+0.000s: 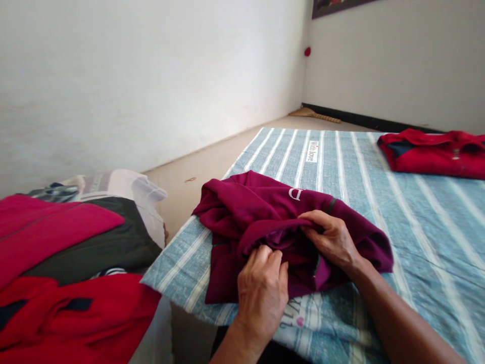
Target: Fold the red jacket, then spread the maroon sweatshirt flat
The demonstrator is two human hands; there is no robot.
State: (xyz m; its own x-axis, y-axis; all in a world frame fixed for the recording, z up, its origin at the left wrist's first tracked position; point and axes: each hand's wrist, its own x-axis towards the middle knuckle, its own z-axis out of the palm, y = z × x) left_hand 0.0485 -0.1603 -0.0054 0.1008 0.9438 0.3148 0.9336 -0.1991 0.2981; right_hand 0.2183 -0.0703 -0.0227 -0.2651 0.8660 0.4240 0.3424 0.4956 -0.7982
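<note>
A crumpled maroon garment (250, 212) with a white printed letter lies at the near corner of a mattress covered in a blue striped sheet (417, 222). My left hand (262, 293) is closed, its fingers curled into a fold at the garment's near edge. My right hand (331, 237) pinches the cloth just beside it, fingers pressed together on the fabric. Both hands sit close together over the middle of the garment.
A folded red garment (435, 151) lies at the sheet's far right. At the left is a pile of red (56, 313), pink and dark clothes with a white printed bag (125, 184) behind it. Bare floor (197, 167) runs along the white wall.
</note>
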